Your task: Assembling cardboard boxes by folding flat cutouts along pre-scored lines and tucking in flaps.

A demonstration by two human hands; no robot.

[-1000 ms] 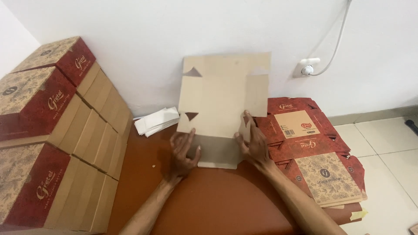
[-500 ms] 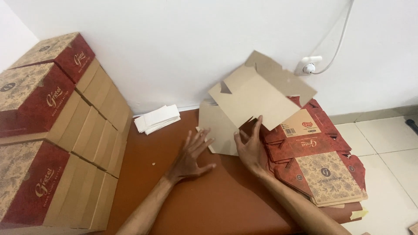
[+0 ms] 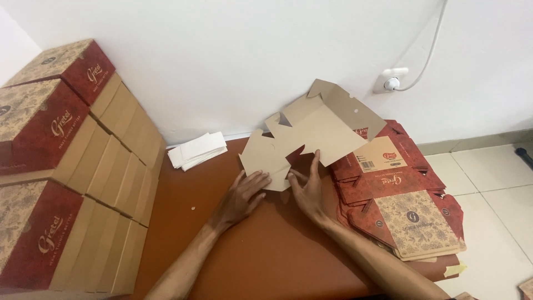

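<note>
Head view: both hands are working an unfolded brown cardboard box blank [image 3: 311, 130], lying flat on the orange-brown tabletop [image 3: 266, 250] and overlapping the stack of flat red printed cartons [image 3: 400, 194] on the right. Left hand [image 3: 244, 194] is pressing down on the blank's near corner, grip wide open, fingers spread flat, holding nothing. Right hand [image 3: 308, 186] is resting at the blank's lower edge, fingers reaching up onto the card, thumb out, grip open too. Folded white papers [image 3: 198, 150] are lying near the wall, and assembled red-and-tan boxes [image 3: 61, 161] are standing stacked at left.
</note>
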